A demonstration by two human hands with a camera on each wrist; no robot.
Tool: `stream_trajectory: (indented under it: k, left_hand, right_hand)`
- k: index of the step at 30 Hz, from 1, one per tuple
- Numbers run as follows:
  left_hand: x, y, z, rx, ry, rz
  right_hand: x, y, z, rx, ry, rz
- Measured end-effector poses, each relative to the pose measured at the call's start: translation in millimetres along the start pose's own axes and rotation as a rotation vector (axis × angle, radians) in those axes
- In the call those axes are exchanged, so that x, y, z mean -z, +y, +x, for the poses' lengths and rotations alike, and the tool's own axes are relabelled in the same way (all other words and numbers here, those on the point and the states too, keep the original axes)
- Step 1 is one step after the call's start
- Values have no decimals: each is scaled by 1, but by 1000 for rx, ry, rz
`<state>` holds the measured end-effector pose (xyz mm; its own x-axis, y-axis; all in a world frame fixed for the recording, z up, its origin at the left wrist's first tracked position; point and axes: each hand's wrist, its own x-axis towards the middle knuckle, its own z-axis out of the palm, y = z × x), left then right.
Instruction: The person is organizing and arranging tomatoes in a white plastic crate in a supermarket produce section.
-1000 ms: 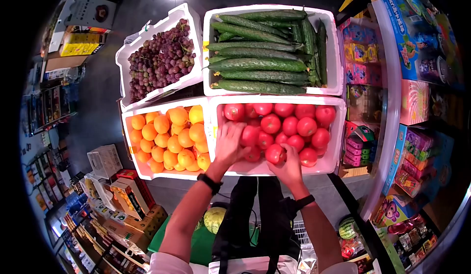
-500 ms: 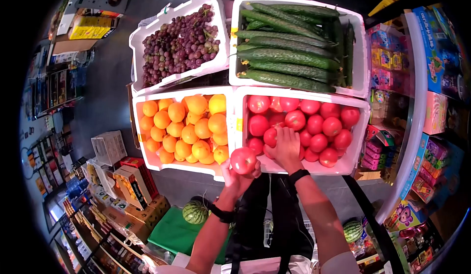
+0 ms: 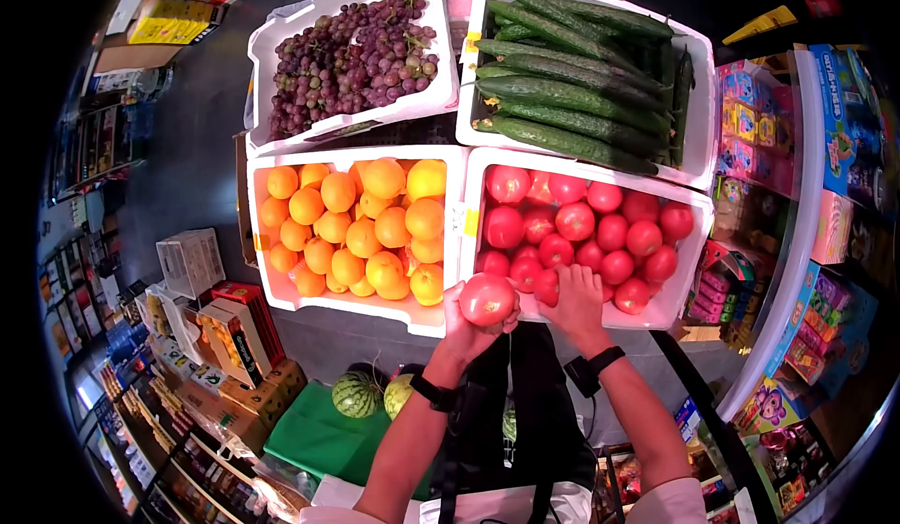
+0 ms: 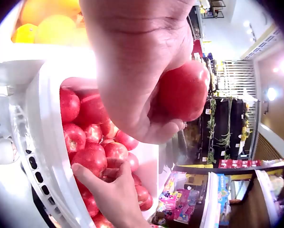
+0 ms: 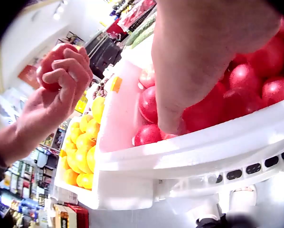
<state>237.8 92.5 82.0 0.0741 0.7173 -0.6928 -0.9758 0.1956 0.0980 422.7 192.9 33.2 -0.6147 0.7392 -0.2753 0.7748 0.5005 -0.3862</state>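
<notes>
My left hand (image 3: 466,330) grips a red tomato (image 3: 487,299) above the near edge, between the orange and tomato boxes. In the right wrist view its curled fingers (image 5: 66,76) wrap that tomato. Down at the near side of the white foam tomato box (image 3: 698,243), my right hand (image 3: 577,306) has thumb and fingers around another tomato (image 4: 90,159), among the others. Close by in the same box lie several loose tomatoes (image 3: 575,221). From the right wrist, the back of the hand hides much of that grasp.
To the left stands a box of oranges (image 3: 361,237). Behind are a box of grapes (image 3: 352,65) and a box of cucumbers (image 3: 572,83). Packaged-goods shelves (image 3: 750,140) line the right side. Watermelons (image 3: 356,395) and a green cloth (image 3: 314,430) lie low in front.
My left hand came out of the tomato box to the front edge, and a tomato is now in its grip. My right hand shifted within the box from one tomato to another.
</notes>
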Motion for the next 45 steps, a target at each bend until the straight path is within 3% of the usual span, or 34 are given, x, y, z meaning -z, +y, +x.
stream_trajectory:
  k: [10, 12, 13, 14, 15, 17, 18, 27, 29, 31, 32, 35, 42, 45]
  left_hand:
    - [6, 4, 3, -8, -32, -29]
    - [8, 5, 4, 5, -56, -31]
    - [7, 5, 6, -8, 77, 48]
    - [6, 5, 7, -20, 210, 126]
    - [7, 3, 8, -18, 206, 119]
    - [12, 0, 12, -4, 271, 330]
    - [15, 1, 15, 23, 161, 372]
    - [-4, -12, 43, -138, 257, 357]
    - [1, -13, 46, -179, 255, 406]
    - [7, -13, 47, -33, 153, 458]
    - [5, -22, 44, -80, 137, 427]
    - [12, -49, 25, -64, 132, 663]
    - [34, -89, -12, 5, 103, 732]
    - [29, -95, -16, -1, 74, 766]
  right_hand:
    - [8, -18, 5, -29, -98, -27]
    - [27, -28, 7, 60, -4, 285]
    - [43, -37, 9, 60, -4, 278]
    - [60, -48, 11, 184, 8, 422]
    - [71, -55, 12, 308, 18, 566]
    - [70, -57, 8, 335, -43, 545]
    - [64, -57, 9, 329, -34, 511]
    - [69, -47, 36, 290, 31, 479]
    - [73, -40, 50, 268, -2, 462]
    - [71, -32, 62, 280, 67, 361]
    - [64, -21, 71, 266, 69, 289]
    - [38, 0, 95, 242, 92, 157]
    - [9, 2, 119, 313, 45, -306]
    - [2, 2, 127, 317, 14, -368]
